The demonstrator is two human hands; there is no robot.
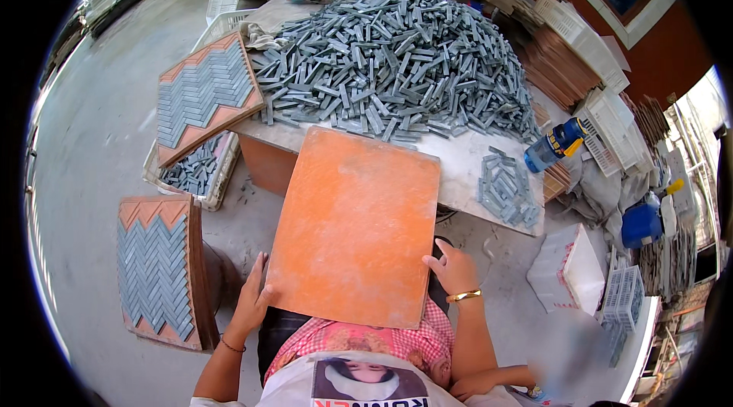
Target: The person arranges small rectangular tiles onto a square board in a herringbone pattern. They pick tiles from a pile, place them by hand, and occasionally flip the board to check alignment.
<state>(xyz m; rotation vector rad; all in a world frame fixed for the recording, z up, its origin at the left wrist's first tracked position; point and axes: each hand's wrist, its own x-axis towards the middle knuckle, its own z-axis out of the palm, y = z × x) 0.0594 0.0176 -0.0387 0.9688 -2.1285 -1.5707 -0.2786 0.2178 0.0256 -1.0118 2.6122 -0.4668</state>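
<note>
Holding one orange board (355,227) at both side edges: left hand (252,300) flat against the near-left edge, fingers extended and together; right hand (452,268) on the near-right edge, fingers curled around it, index raised. Board is tilted, far edge resting on the near edge of the white table (466,166), near edge over the person's lap. Count: one big heap of grey tile strips (397,63) covering most of the tabletop, one small cluster of strips (505,189) at the table's right corner, one blue-and-yellow bottle (557,143) lying beside it. Two herringbone panels: one (205,94) propped at the table's left corner over a tray of strips (195,170), one (159,269) standing on the floor just left of the left hand. Open room: bare concrete floor (92,147) to the left; right side crowded with white crates (611,132) and sacks.
</note>
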